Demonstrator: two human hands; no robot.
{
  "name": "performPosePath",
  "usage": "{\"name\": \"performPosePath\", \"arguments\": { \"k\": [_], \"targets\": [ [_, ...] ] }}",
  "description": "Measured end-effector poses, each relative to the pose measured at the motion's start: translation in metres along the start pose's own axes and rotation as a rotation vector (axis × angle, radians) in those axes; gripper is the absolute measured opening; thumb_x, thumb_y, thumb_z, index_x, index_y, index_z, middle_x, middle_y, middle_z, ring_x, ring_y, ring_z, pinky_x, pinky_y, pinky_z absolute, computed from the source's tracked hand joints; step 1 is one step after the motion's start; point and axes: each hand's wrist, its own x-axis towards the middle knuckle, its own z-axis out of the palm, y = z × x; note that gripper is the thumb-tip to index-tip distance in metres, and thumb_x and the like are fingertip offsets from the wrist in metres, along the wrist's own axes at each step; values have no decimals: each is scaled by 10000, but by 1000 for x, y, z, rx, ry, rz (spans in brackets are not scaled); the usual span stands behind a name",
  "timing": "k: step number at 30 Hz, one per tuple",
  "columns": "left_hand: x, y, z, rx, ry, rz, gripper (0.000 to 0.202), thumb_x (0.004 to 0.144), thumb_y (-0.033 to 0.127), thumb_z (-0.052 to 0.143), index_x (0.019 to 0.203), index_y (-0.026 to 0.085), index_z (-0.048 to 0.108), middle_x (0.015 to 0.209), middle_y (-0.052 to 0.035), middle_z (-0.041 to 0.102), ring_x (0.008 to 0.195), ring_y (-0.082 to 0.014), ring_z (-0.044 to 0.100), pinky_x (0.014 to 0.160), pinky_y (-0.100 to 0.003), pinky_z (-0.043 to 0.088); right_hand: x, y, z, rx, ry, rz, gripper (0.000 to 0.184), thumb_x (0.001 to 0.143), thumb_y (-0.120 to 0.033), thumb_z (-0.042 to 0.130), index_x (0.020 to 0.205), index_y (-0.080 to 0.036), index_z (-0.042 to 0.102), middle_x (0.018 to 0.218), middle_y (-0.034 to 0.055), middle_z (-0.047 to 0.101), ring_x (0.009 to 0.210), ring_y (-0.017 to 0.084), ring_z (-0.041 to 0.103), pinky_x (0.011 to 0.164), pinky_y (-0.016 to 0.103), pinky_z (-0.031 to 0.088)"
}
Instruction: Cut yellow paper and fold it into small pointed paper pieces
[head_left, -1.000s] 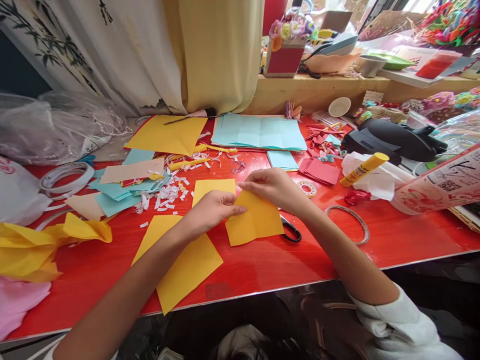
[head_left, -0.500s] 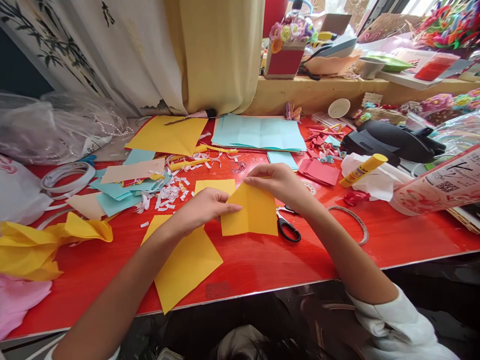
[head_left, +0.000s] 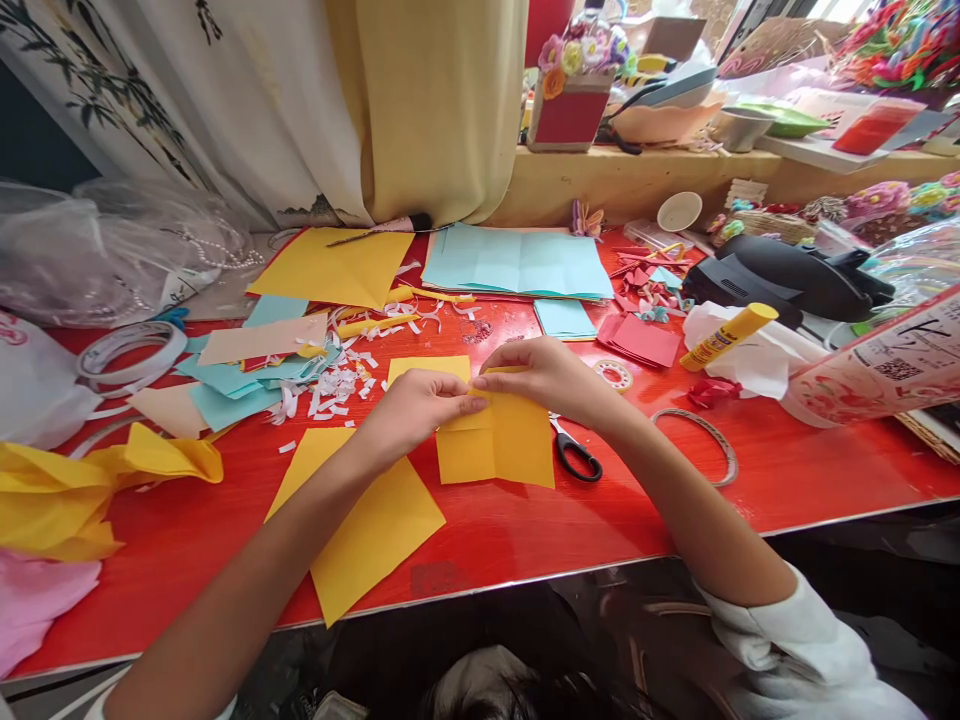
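Pinching the top edge of the paper (head_left: 499, 455) with both hands, fingertips meeting near the middle of that edge. Holding with the left hand (head_left: 416, 405) curled almost shut on the upper left corner, fingers on top; thumb hidden, so cannot tell its place. Gripping with the right hand (head_left: 544, 372) likewise nearly closed, fingers bent over the top edge just right of the left fingertips, the two hands touching or all but touching.

Resting the lower part of the paper flat on the table (head_left: 787, 480), near the front edge, between the two forearms. Hard to tell how far the upper strip lifts under the fingers. Showing a vertical crease down the middle of the yellow square.

Lying under the left forearm: a larger yellow sheet (head_left: 375, 530), one corner just over the table's front edge. Just behind the left hand, a small sheet (head_left: 427, 367), also yellow, partly hidden by the knuckles. Just beside the paper's right edge, scissors (head_left: 576, 458), black handles toward the front, blades pointing under the right hand. Beyond the right wrist, a tape roll (head_left: 613, 375) flat on the table. Farther right, a thin ring (head_left: 701, 440) and a glue stick (head_left: 727, 337) propped on white tissue (head_left: 757, 370). Scattered behind and left of the hands, white scraps (head_left: 337, 385). At the back, below the curtain (head_left: 420, 110), blue sheets (head_left: 517, 262).
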Motion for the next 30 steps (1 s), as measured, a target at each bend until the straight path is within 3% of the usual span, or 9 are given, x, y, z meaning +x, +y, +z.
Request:
{"name": "performPosePath", "arguments": {
  "k": [7,17,23,26,30],
  "targets": [
    [-1,0,2,-4,-23,-13,311,719,428,623,612,148,541,568,44,345,538,-79,290,510,-231,208,0,1,3,-25,-5,-15,293,796,-386,580,702,-122,664,670,24,619,610,101,502,571,238,337],
    [-4,-1,1,-104,-71,-25,252,730,402,623,751,153,656,656,21,541,606,-99,466,579,-218,340,2,8,8,-43,25,-29,348,801,-420,571,630,-122,623,596,1,549,542,73,426,510,232,284],
    [-3,-2,1,-110,-35,-38,247,720,404,640,733,159,670,690,1,627,624,-120,546,580,-223,392,2,7,7,-43,35,-28,384,798,-474,569,664,-125,656,633,20,597,590,97,482,527,239,309],
    [-2,-1,-2,-158,35,-45,268,713,423,654,696,156,669,652,0,637,583,-118,557,546,-217,409,2,7,1,122,44,7,402,798,-527,555,821,-149,690,785,49,656,720,139,562,597,243,389],
    [-2,1,-6,-302,86,-29,285,711,430,671,829,175,716,776,-25,708,722,-163,642,651,-240,489,3,9,-8,553,19,192,528,834,-610,441,888,-147,689,840,99,683,766,170,623,684,278,489]
  ]
}}
